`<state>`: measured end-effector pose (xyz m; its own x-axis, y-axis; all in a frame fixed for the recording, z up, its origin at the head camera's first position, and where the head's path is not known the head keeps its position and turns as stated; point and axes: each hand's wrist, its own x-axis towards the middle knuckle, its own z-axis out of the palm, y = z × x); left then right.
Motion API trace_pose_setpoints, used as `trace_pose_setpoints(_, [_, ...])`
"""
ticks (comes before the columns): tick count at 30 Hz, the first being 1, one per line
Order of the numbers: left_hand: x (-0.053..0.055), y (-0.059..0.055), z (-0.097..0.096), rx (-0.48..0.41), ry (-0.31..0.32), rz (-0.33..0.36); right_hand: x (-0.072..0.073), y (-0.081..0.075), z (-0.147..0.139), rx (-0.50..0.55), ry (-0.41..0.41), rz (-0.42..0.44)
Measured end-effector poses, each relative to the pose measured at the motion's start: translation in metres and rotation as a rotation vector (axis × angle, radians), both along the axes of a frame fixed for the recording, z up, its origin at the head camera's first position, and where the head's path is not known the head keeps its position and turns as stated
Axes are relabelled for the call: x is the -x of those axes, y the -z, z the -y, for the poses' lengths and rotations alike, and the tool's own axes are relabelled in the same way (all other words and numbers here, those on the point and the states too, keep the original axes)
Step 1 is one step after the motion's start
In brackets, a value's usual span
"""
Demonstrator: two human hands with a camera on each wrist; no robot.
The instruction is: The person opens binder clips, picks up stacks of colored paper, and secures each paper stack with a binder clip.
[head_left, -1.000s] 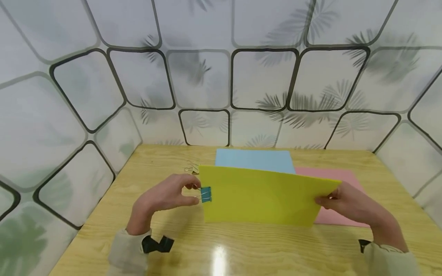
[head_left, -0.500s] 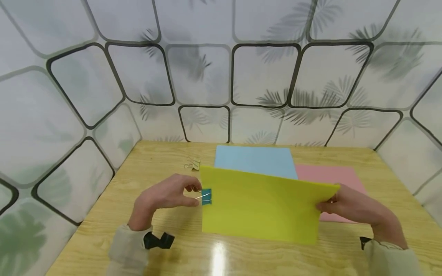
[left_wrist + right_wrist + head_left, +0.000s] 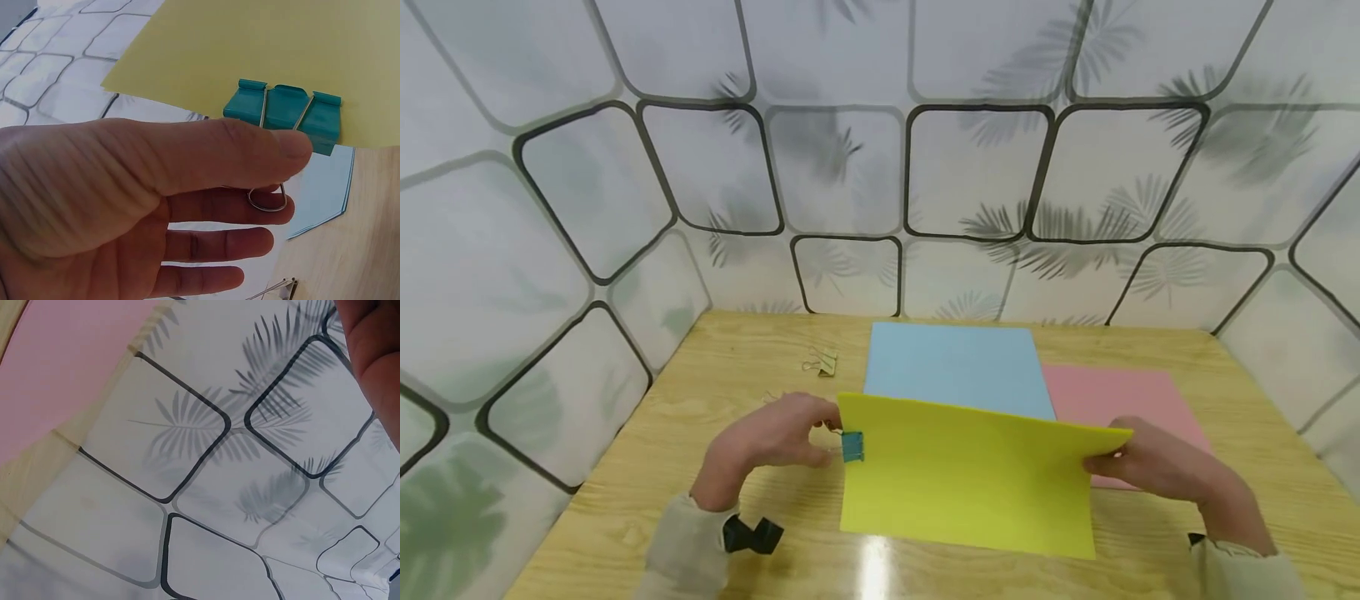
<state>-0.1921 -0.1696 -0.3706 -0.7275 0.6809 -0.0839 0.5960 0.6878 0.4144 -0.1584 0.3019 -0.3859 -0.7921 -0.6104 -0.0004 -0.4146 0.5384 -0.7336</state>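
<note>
In the head view a yellow sheet of paper [image 3: 970,475] is held up above the table, its face toward me. A teal binder clip [image 3: 853,446] sits on its left edge. My left hand [image 3: 778,433] pinches the clip's wire handles; in the left wrist view the thumb [image 3: 237,153] lies across them, and the clip body [image 3: 284,109] bites the paper's edge. At the sheet's other end my right hand [image 3: 1165,458] pinches the upper right corner. Only part of that hand [image 3: 378,362] shows in the right wrist view, and the sheet does not.
Blue paper [image 3: 955,367] lies on the wooden table [image 3: 737,350] behind the yellow sheet, with pink paper [image 3: 1120,400] to its right. Another binder clip [image 3: 825,363] rests left of the blue paper. A patterned curtain [image 3: 850,183] closes off the back and sides.
Both hands have lowered the yellow sheet slightly toward me, uncovering more of the blue paper and the loose binder clip. The teal clip stays on the sheet's left edge.
</note>
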Motion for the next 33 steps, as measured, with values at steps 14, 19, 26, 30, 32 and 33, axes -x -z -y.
trace_pose_setpoints(14, [-0.002,0.012,-0.019,0.088,-0.095,0.025,0.004,0.009,-0.008,-0.104,0.028,0.033])
trace_pose_setpoints(19, [-0.006,0.018,-0.027,0.101,-0.146,0.047,0.001,0.008,-0.011,-0.168,0.086,0.047])
trace_pose_setpoints(26, [-0.011,0.024,-0.036,0.150,-0.101,0.003,-0.002,0.011,-0.019,-0.104,0.043,0.057])
trace_pose_setpoints(30, [-0.011,0.021,-0.034,0.148,-0.140,0.046,0.006,0.010,-0.013,-0.091,0.045,0.119])
trace_pose_setpoints(32, [-0.011,0.019,-0.033,0.149,-0.157,0.071,0.009,0.010,-0.010,-0.088,0.056,0.156])
trace_pose_setpoints(33, [-0.010,0.018,-0.032,0.150,-0.160,0.080,0.011,0.010,-0.008,-0.089,0.062,0.163])
